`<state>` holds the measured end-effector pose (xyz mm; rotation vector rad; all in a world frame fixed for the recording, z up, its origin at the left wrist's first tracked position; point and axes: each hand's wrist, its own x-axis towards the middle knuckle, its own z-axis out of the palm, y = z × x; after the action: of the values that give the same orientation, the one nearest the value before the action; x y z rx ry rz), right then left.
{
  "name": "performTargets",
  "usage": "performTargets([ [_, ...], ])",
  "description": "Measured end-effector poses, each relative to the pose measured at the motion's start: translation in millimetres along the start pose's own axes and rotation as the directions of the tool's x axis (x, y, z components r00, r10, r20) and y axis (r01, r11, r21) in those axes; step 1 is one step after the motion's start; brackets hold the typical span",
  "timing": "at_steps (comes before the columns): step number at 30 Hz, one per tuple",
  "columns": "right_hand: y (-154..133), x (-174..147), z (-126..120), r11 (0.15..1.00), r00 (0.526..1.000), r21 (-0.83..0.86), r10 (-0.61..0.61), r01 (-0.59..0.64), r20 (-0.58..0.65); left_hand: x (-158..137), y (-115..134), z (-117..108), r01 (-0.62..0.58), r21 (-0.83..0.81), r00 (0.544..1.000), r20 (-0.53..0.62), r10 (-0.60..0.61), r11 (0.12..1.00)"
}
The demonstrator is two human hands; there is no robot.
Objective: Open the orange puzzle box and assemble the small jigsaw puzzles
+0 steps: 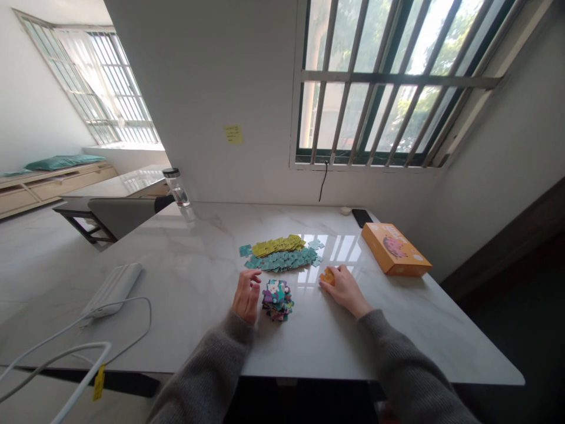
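Orange puzzle pieces [327,276] are gripped in my right hand [345,288], low over the white tabletop or resting on it. My left hand [247,295] has its fingers apart and bent, with nothing visible in them. Just right of that hand stands an uneven stack of multicoloured puzzle pieces [277,299], one with a white figure on top. Beyond both hands lies a long row of overlapping teal puzzle pieces [285,259], and a row of yellow-green puzzle pieces [278,244] runs along its far side. A single teal piece [245,251] sits at the left end.
An orange box [395,248] stands at the right, near a black phone [362,218]. A white power strip [115,288] with cables [148,318] lies at the left. At the far left edge is a clear bottle [177,188] with a dark lid. Behind the table [424,335] rises a wall with a barred window.
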<state>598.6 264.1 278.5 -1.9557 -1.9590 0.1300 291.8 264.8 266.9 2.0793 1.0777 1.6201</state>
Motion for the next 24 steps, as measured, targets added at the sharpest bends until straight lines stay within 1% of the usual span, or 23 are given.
performTargets([
  [4, 4, -3, -3, 0.978, 0.999, 0.207, -0.039, 0.037, 0.004, 0, 1, -1, 0.006, 0.009, 1.0, -0.002, -0.006, 1.0],
  [6, 6, -5, -3, 0.946, 0.997, 0.318, -0.074, 0.062, 0.025, 0, 2, -1, 0.01, 0.014, 1.0, -0.009, -0.01, 1.0],
  [9, 5, -8, -1, 0.877, 0.989, 0.471, -0.139, 0.097, 0.056, 1, 5, -1, 0.025, 0.007, 0.999, -0.025, -0.025, 1.0],
  [11, -2, -11, -1, 0.826, 0.982, 0.547, -0.185, 0.14, 0.027, 1, 5, -1, 0.034, -0.001, 0.999, -0.024, -0.034, 0.999],
  [14, -28, -16, -4, 0.745, 0.973, 0.629, -0.208, 0.222, -0.097, 0, 6, -1, 0.042, 0.0, 0.999, -0.001, -0.042, 0.999],
  [16, -52, -18, -10, 0.713, 0.954, 0.634, -0.201, 0.298, -0.222, 0, 5, -1, 0.037, -0.006, 0.999, 0.022, -0.037, 0.999],
  [18, -77, -18, -14, 0.707, 0.911, 0.585, -0.227, 0.397, -0.344, -1, 5, 0, 0.039, -0.033, 0.998, 0.057, -0.037, 0.999],
  [19, -89, -18, -15, 0.699, 0.887, 0.56, -0.261, 0.445, -0.38, -1, 4, 1, 0.053, -0.061, 0.996, 0.072, -0.048, 0.997],
  [20, -99, -17, -15, 0.687, 0.86, 0.529, -0.311, 0.498, -0.405, -1, 4, 2, 0.081, -0.1, 0.994, 0.083, -0.073, 0.992],
  [22, -116, -16, -12, 0.676, 0.813, 0.462, -0.407, 0.574, -0.416, 0, 4, 6, 0.169, -0.212, 0.984, 0.085, -0.154, 0.963],
  [24, -127, -16, -7, 0.683, 0.786, 0.398, -0.471, 0.613, -0.401, 0, 6, 11, 0.266, -0.331, 0.964, 0.073, -0.256, 0.905],
])
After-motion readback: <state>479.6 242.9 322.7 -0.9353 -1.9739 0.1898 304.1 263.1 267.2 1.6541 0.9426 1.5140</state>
